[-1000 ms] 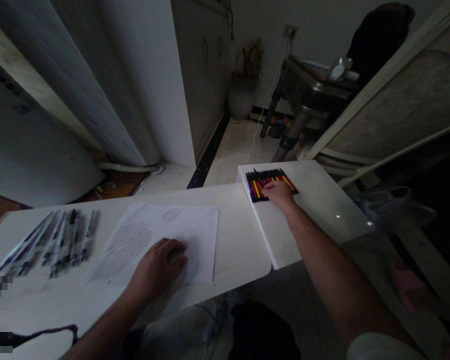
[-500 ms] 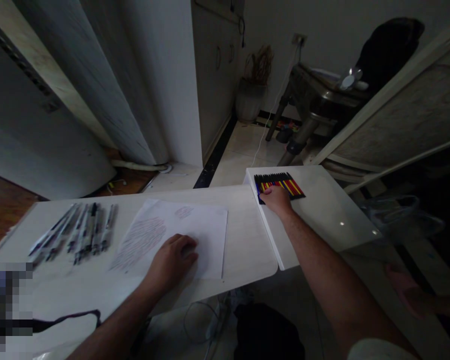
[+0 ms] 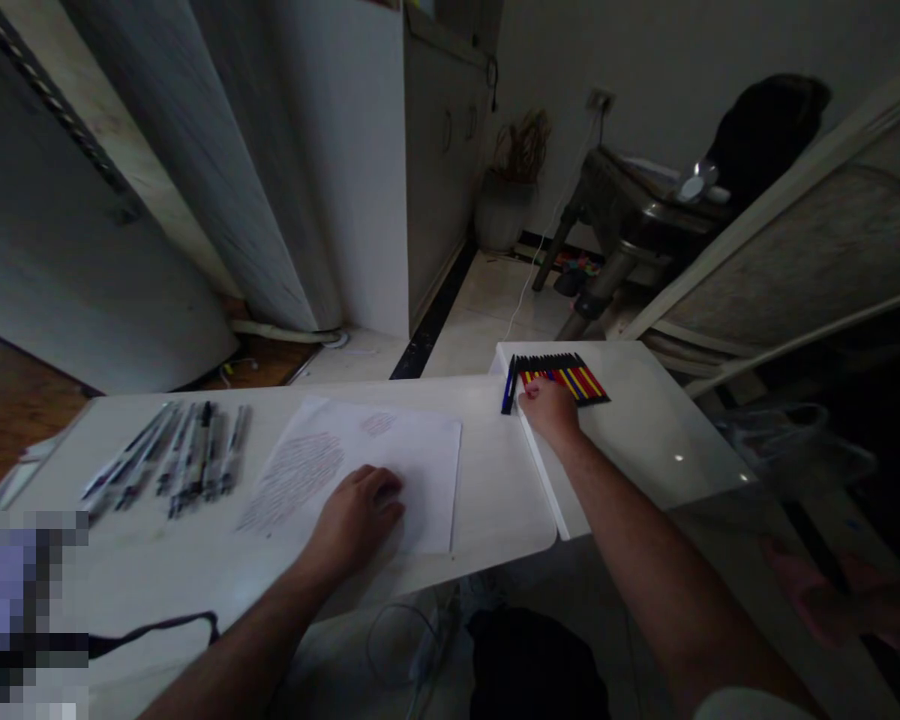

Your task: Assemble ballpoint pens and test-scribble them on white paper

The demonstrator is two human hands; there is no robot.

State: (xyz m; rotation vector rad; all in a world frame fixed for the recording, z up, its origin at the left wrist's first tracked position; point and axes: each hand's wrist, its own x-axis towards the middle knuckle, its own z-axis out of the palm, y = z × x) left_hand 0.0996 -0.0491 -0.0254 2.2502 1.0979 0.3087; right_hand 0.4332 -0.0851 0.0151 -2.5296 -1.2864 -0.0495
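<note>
My left hand [image 3: 358,520] rests on a white sheet of paper [image 3: 426,465] covered in part with rows of dark and reddish strokes. Its fingers bend loosely, apart from the thumb, and hold nothing. On the right-hand table, my right hand [image 3: 551,410] has its fingers drawn together at the left end of a row of black-capped pens [image 3: 581,380] with red, yellow and blue barrels. Whether a pen sits in that pinch is hidden. Just left of the fingertips, a blue pen [image 3: 508,385] lies apart from the row, close to the seam between the tables.
Several clear pens [image 3: 195,455] lie in a loose bunch on the left of the white table [image 3: 495,480]. A black strap [image 3: 154,628] is at the near left. Beyond the tables stand a cabinet [image 3: 446,190], a potted plant [image 3: 499,210] and a dark metal-legged table [image 3: 622,240].
The blue pen has shifted left, away from the row, and my right hand's fingers are now off it, beside the remaining pens. My left hand stays on the paper. The view has shifted slightly.
</note>
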